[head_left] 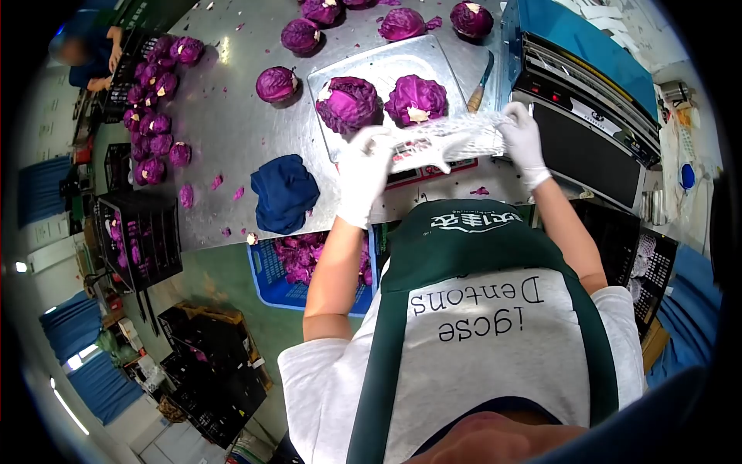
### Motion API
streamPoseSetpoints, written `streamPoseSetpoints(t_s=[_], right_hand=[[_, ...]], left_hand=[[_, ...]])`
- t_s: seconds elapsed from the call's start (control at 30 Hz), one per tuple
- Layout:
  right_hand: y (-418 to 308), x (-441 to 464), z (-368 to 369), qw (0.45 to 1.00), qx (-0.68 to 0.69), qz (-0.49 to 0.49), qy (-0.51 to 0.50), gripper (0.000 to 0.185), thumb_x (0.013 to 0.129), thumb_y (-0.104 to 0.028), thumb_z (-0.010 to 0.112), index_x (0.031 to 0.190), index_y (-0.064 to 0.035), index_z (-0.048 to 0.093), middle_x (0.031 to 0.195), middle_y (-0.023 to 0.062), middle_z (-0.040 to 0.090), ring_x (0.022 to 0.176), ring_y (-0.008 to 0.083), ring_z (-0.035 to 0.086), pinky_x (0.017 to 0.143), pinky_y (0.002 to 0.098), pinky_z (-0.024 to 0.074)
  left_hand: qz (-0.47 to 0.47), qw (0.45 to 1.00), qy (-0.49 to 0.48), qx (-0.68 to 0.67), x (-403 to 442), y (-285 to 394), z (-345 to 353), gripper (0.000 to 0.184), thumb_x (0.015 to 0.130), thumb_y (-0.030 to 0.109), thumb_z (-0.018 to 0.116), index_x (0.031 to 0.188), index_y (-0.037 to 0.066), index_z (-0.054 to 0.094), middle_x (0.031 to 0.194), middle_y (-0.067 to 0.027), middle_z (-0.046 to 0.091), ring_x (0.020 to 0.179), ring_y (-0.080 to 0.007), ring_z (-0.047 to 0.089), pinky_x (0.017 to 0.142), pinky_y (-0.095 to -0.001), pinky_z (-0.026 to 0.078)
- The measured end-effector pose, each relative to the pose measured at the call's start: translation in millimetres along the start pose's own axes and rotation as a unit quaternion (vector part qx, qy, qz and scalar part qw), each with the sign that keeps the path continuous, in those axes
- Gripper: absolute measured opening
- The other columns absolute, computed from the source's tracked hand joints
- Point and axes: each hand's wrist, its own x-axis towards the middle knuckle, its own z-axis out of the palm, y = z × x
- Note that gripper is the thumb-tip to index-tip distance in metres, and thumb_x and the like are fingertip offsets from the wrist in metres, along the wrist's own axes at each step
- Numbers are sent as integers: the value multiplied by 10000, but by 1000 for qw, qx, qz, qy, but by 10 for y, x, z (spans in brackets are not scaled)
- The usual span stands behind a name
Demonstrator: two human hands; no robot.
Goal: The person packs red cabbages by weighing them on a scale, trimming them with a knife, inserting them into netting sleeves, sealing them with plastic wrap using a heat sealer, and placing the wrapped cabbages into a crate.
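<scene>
My left hand (365,170), in a white glove, is closed on the left end of a see-through, whitish, crinkled piece of plastic (444,143). The other end is pinched in my gloved right hand (525,141). Whether it is a bag, netting or film I cannot tell. It stretches in front of two red cabbages, the left one (347,105) and the right one (416,100). Both cabbages sit on a metal scale platter (444,58). The scale's red front panel (433,172) is partly hidden behind the plastic.
A knife (481,82) lies right of the platter, beside a wrapping machine (580,147). More red cabbages (276,84) lie on the metal table (224,131). Near its edge is a blue cloth (285,193). Below stands a blue crate (267,286) of trimmed leaves. Another person (89,62) is at far left.
</scene>
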Motion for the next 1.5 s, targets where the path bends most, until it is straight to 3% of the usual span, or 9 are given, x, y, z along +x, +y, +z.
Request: streamPoseSetpoints(t_s=[0.2,0.7,0.97,1.13,1.2,1.27,1.33,1.47,1.5], right_hand=[[71,444,1020,991,-85,-64,84,283,852,-90,635,1130,-78,585,1020,134,624,923,219,624,867,307,470],[-172,637,844,968,101,110,-204,360,978,-212,533,1230,41,583,1170,87,644,1068,134,574,939,259,441],[-467,-53,243,765,344,346,-420,420,965,-209,540,1272,76,509,1218,182,612,1089,220,623,994,346,483],[157,-531,285,616,622,379,-300,424,996,-246,494,1314,33,479,1271,158,579,1153,251,580,1029,431,446],[53,-505,370,658,616,357,-246,423,1008,-258,473,1325,21,469,1285,138,571,1160,234,571,1041,404,435],[-445,-492,478,972,-2,-132,-197,386,936,-39,533,1311,32,474,1268,105,582,1166,195,562,1016,302,438],[-337,-268,659,969,-66,-133,-198,406,881,112,400,1274,44,473,1310,111,528,1111,175,557,914,296,482],[101,152,895,856,423,241,-173,146,925,15,486,1067,26,519,989,70,534,667,92,486,627,176,462],[141,188,890,800,478,325,-161,138,939,-6,491,1070,30,516,975,71,534,663,85,490,603,170,462]], left_hand=[[93,898,245,353,680,93,-537,506,883,453,599,1147,21,604,1010,-181,661,962,-295,635,869,-379,474],[-170,957,-25,-232,498,-791,-737,459,1023,387,396,1292,33,509,1241,-90,599,1129,-177,581,972,-328,484],[-240,847,-253,-401,-488,-645,-423,490,945,304,476,1372,63,464,1351,-74,547,1213,-206,517,1113,-325,319],[31,903,-215,370,-731,-687,-89,607,898,466,531,1390,124,434,1420,-80,460,1349,-269,368,1147,-460,240],[194,859,-75,467,-784,-1018,34,696,903,473,508,1471,136,288,1504,-70,340,1401,-248,278,1160,-483,185],[226,825,-13,518,-706,-809,-15,488,927,243,492,1408,174,450,1447,-80,444,1338,-289,394,1148,-462,219],[40,973,-32,-227,-454,-1010,21,488,935,95,419,1422,84,395,1416,-118,469,1293,-236,446,1058,-420,371],[-236,423,-59,-873,84,-1045,-103,403,977,12,317,1369,-74,359,1342,-245,492,1159,-223,571,996,-312,501],[-276,463,76,-839,78,-571,-56,383,989,30,343,1346,-106,364,1350,-267,473,1098,-266,609,945,-319,537]])
